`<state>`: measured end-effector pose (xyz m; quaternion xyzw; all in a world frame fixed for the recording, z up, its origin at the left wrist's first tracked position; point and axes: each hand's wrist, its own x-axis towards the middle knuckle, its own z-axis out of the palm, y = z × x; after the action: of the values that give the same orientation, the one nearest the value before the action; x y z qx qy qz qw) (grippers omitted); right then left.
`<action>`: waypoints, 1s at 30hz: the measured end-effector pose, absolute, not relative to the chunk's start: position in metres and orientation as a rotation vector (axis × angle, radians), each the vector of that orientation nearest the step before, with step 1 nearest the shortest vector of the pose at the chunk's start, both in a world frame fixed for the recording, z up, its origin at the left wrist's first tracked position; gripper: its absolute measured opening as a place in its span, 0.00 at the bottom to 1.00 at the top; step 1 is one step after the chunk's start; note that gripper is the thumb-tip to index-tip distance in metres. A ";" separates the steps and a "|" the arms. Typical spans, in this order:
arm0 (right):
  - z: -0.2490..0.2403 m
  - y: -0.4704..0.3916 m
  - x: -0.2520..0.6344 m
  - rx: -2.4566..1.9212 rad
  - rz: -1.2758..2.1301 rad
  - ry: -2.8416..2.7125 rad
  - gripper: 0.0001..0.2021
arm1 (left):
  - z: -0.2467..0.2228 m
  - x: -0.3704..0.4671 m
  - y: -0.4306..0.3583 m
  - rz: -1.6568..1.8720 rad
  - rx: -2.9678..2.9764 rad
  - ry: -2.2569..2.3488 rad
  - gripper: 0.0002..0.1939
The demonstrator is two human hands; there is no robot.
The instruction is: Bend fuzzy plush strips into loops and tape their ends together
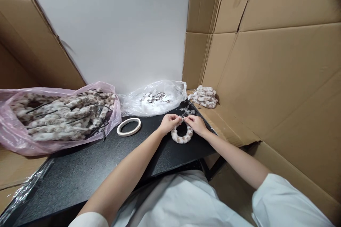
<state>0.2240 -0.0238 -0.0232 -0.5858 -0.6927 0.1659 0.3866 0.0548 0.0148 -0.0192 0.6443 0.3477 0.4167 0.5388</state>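
A fluffy ring (pixel 182 138), white with pale brown patches, hangs in a loop from both my hands above the black table. My left hand (pixel 169 123) pinches its upper left part, and my right hand (pixel 196 124) pinches the upper right. The fingertips of both hands meet closely at the top of the loop, where its two ends come together. What exactly lies between the fingertips is too small to make out. Just behind my hands lie some grey fluffy scraps (pixel 188 111).
On the left, a pink plastic bag (pixel 18 145) holds many furry strips (pixel 61 113) with dark cords. A tape roll (pixel 129 127) lies on the black table (pixel 87 170). Behind stands a clear bag (pixel 133 101) of small pieces. Finished-looking fluffy rings (pixel 204 96) are stacked beside the cardboard wall (pixel 279 78).
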 end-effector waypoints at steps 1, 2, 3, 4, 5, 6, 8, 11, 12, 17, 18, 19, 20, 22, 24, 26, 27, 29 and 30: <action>-0.023 -0.024 0.224 -1.489 0.422 -1.761 0.21 | -0.019 0.055 0.015 0.991 1.532 0.828 0.15; -0.023 -0.024 0.224 -1.487 0.422 -1.759 0.21 | -0.018 0.055 0.014 0.992 1.532 0.829 0.15; -0.023 -0.024 0.224 -1.486 0.421 -1.755 0.20 | -0.018 0.054 0.014 0.992 1.531 0.830 0.15; -0.023 -0.024 0.224 -1.487 0.420 -1.751 0.20 | -0.018 0.054 0.013 0.993 1.530 0.832 0.15; -0.023 -0.024 0.224 -1.488 0.418 -1.747 0.20 | -0.017 0.054 0.013 0.994 1.528 0.833 0.15; -0.023 -0.024 0.224 -1.488 0.417 -1.743 0.21 | -0.017 0.054 0.013 0.994 1.525 0.834 0.15; -0.024 -0.025 0.224 -1.486 0.411 -1.739 0.21 | -0.017 0.055 0.012 0.995 1.518 0.835 0.15; -0.026 -0.025 0.223 -1.484 0.387 -1.718 0.21 | -0.018 0.055 0.013 0.995 1.507 0.834 0.16; -0.027 -0.024 0.223 -1.486 0.375 -1.704 0.22 | -0.018 0.055 0.014 0.997 1.504 0.832 0.16; -0.024 -0.021 0.234 -1.496 0.283 -1.628 0.20 | -0.020 0.054 0.015 1.006 1.487 0.805 0.16; -0.021 -0.020 0.240 -1.497 0.256 -1.605 0.18 | -0.021 0.054 0.014 1.004 1.482 0.797 0.17; -0.017 -0.019 0.247 -1.514 0.221 -1.585 0.17 | -0.021 0.053 0.014 1.001 1.478 0.788 0.18; -0.012 -0.019 0.255 -1.553 0.178 -1.570 0.16 | -0.022 0.053 0.014 0.998 1.474 0.778 0.19; -0.004 -0.020 0.274 -1.730 0.061 -1.582 0.14 | -0.023 0.053 0.015 0.992 1.468 0.757 0.21; 0.000 -0.022 0.294 -1.930 -0.041 -1.629 0.12 | -0.025 0.053 0.016 0.988 1.466 0.737 0.22; -0.001 -0.027 0.311 -2.073 -0.152 -1.714 0.11 | -0.027 0.053 0.017 0.984 1.466 0.720 0.23; -0.003 -0.029 0.318 -2.134 -0.203 -1.751 0.11 | -0.027 0.053 0.017 0.981 1.466 0.714 0.24; -0.004 -0.033 0.326 -2.260 -0.279 -1.784 0.12 | -0.028 0.053 0.018 0.977 1.465 0.704 0.24; -0.002 -0.033 0.326 -2.294 -0.288 -1.772 0.12 | -0.028 0.053 0.018 0.974 1.465 0.699 0.25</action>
<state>0.3257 -0.0327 -0.0018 -0.7823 -0.6044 -0.0983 0.1140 0.0535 0.0175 -0.0276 0.6278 0.2996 0.4177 0.5845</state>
